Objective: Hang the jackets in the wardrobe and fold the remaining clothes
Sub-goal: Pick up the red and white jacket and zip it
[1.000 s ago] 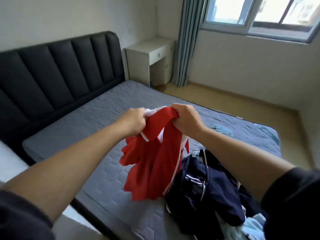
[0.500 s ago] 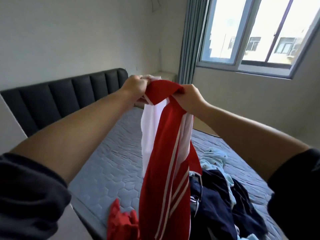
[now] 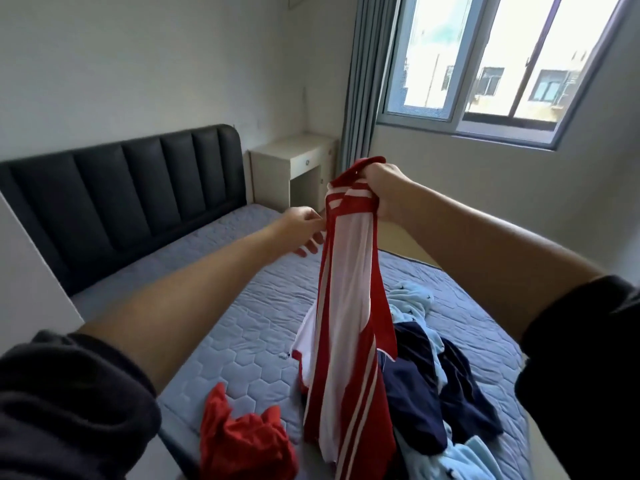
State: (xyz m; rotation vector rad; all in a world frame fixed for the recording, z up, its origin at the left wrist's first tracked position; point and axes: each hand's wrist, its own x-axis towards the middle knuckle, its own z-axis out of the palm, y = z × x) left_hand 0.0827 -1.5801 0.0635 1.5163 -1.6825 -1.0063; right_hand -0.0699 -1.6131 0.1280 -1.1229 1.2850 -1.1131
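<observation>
A red-and-white striped jacket (image 3: pixel 346 271), unhung, is gripped by the right hand (image 3: pixel 384 194); a pinch by the left hand (image 3: pixel 301 230) cannot be confirmed. Heaped navy clothes (image 3: pixel 415 379) at five o'clock are unfolded.

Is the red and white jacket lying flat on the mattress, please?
No, the right hand grips the jacket by its top, and it hangs down over the mattress.

A home bedroom: a bed with a dark padded headboard (image 3: pixel 121 188) and quilted grey mattress (image 3: pixel 249 327), a heap of clothes (image 3: pixel 433 375) on it, a cream bedside table (image 3: pixel 294 168) in the far corner, and a curtain (image 3: pixel 363 81) beside the window (image 3: pixel 485 64).
</observation>
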